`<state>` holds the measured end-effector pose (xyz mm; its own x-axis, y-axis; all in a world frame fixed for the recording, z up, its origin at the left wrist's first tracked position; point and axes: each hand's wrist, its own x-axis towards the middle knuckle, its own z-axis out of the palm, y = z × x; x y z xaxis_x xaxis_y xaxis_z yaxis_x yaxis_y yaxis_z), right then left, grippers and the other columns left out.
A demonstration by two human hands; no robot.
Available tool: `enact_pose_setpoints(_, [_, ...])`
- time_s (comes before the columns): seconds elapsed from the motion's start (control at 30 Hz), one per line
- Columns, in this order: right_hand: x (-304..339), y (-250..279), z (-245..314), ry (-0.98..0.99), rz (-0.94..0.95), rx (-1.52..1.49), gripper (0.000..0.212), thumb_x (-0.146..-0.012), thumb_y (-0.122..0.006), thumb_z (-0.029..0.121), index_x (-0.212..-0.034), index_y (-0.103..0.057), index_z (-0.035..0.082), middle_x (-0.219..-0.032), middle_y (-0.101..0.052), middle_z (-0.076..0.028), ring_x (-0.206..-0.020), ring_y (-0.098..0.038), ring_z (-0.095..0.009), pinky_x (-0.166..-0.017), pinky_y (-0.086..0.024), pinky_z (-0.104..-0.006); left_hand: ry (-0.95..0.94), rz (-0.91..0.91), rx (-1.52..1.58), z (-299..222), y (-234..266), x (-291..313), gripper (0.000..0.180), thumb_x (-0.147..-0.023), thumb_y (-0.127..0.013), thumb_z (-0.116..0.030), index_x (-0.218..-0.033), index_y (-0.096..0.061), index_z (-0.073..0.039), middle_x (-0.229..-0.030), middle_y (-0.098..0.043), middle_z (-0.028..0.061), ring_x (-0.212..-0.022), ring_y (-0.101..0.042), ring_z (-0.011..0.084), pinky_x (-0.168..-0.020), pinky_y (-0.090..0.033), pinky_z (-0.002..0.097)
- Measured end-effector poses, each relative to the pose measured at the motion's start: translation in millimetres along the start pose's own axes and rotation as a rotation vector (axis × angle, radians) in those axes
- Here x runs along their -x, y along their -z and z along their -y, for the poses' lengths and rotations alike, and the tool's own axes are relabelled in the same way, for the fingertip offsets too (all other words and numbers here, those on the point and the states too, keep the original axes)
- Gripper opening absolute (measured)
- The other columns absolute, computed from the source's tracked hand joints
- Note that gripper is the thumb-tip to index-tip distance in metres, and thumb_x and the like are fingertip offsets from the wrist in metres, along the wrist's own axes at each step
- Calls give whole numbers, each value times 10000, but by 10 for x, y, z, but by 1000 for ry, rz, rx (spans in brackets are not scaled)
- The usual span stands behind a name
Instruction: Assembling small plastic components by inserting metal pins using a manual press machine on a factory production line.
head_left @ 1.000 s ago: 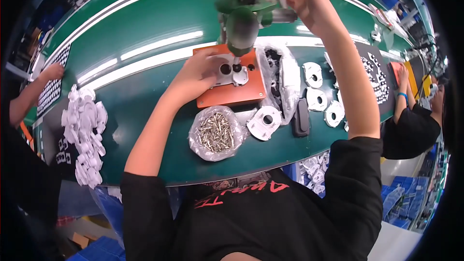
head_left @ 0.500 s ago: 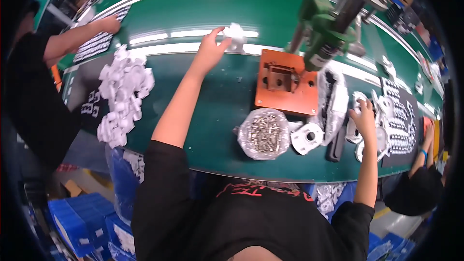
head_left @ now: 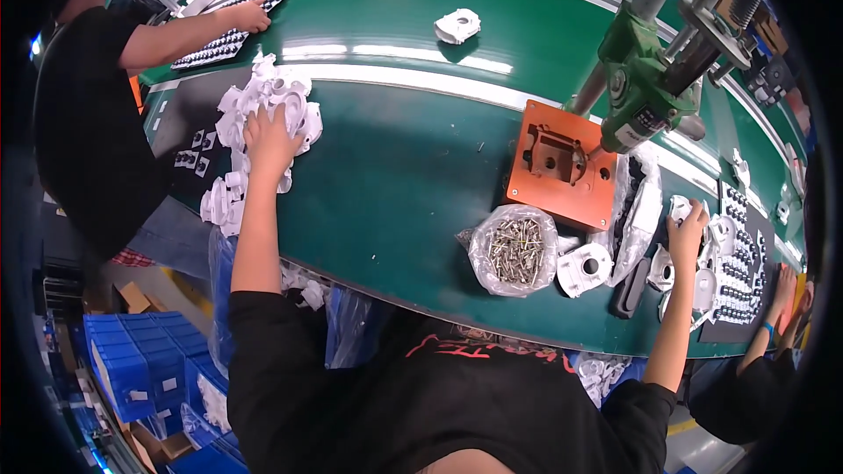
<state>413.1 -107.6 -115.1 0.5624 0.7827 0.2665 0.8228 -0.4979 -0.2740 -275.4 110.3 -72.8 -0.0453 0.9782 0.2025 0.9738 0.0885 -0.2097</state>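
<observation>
My left hand [head_left: 272,139] is on a heap of white plastic housings [head_left: 296,88] at the left, its fingers spread over the upper pieces. At the right, my right hand [head_left: 688,230] has its fingers curled on a white plastic housing [head_left: 679,209] among several similar pieces; the palm side is hidden. A single white housing [head_left: 457,26] lies by itself on the green surface beyond the bright strip. Between my hands stands an orange fixture block [head_left: 562,165] with a dark metal nest, under a green press head [head_left: 645,96].
A plastic-lined bowl of metal pins [head_left: 514,250] stands near the front edge, beside a loose white housing [head_left: 584,269] and a dark grey bar [head_left: 630,288]. Co-workers' arms reach in at the left [head_left: 189,35] and right. Trays of small black-and-white parts [head_left: 739,254] lie at the right.
My left hand has left the single housing beyond the strip and moved left and nearer, onto the heap. The right hand stays at the right-hand pieces. The view has shifted.
</observation>
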Motion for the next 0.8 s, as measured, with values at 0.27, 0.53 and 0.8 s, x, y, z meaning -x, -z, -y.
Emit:
enact_pose_setpoints(0.27, [125, 329, 132, -97, 255, -117, 697, -745, -666, 125, -1339, -313, 31, -937, -590, -213, -819, -609, -271, -767, -470, -328, 67, 244, 111, -97, 193, -555, 961, -625, -765, -475, -1381, -347, -55, -1303, -474, 215, -1230, -420, 386, -1008, -330, 485])
enact_pose_setpoints(0.53, [404, 616, -140, -138, 223, -900, 685, -800, -609, 123, -1398, -279, 65, -1210, -461, -131, -1030, -491, -191, -903, -432, -351, -52, -274, 842, -70, 77, -655, 724, -714, -763, -402, -1161, -413, 47, -1014, -565, 201, -1088, -548, 303, -856, -475, 384])
enact_pose_setpoints(0.8, [708, 842, 1151, -189, 613, -1854, 726, -827, -507, 431, -1439, -273, 117, -1253, -503, -151, -1087, -548, -282, -876, -498, -435, 20, -5, 2322, -1267, 1049, -97, 471, -845, -617, -9, -1268, -410, -38, -1125, -559, 70, -972, -616, 193, -817, -552, 353])
